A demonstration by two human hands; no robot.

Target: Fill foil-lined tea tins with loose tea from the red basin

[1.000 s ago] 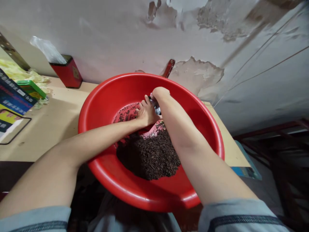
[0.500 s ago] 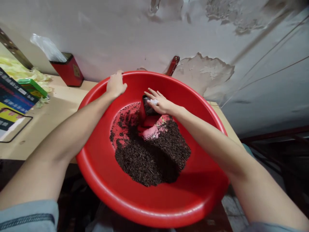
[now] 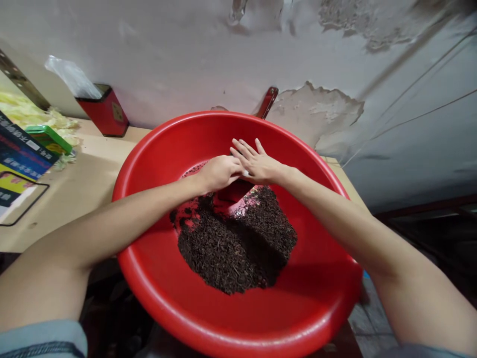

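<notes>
Well, from here the red box [image 3: 235, 192] sits in the basin [image 3: 238, 330] by the dark flakes [image 3: 223, 253], right hand [image 3: 259, 166] spread over it, left hand [image 3: 219, 172] curled, can't tell on what, so an off-centre push could tip it.

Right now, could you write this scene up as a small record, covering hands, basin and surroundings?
Left hand: fingers bent, meeting the right hand; exact grip hidden
Right hand: fingers spread, over the red container
Red container: inside the basin, mouth hidden by the hands
Basin: round, red, wide-rimmed
Contents: dark dried flakes, resembling tea leaves
Basin's left: red box with clear plastic bag, green box
Behind: peeling wall
</notes>
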